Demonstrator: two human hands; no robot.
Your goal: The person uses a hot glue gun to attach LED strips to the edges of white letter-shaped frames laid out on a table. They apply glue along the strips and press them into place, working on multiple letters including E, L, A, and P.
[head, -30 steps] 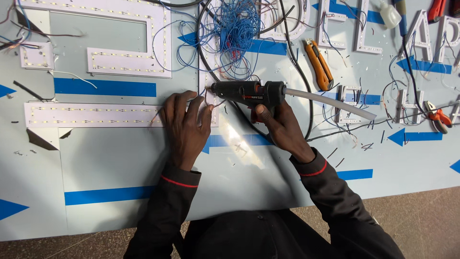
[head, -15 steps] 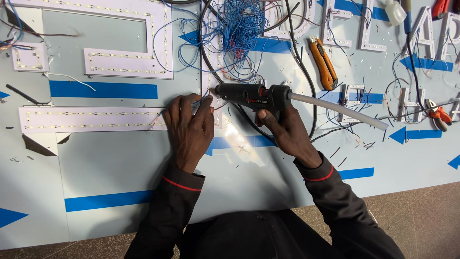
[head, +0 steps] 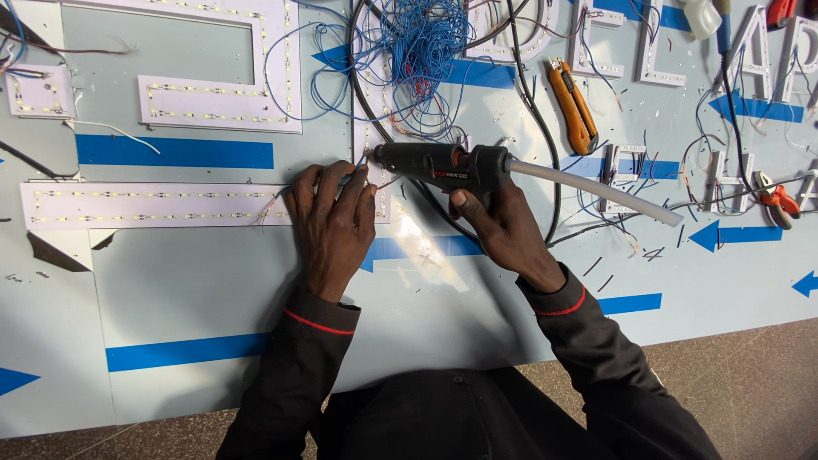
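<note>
Now your right hand grips the black glue gun mid-surface, nozzle at a thin wire your left hand pins with flat fingers on the white LED strip panel.

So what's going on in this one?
A person leans over a pale sheet with blue arrows. The right hand grips a black glue gun with a clear glue stick out the back, nozzle pointing left. The left hand presses flat at the end of a long white LED strip, fingertips by the nozzle. A tangle of blue wire and an orange utility knife lie beyond.
</note>
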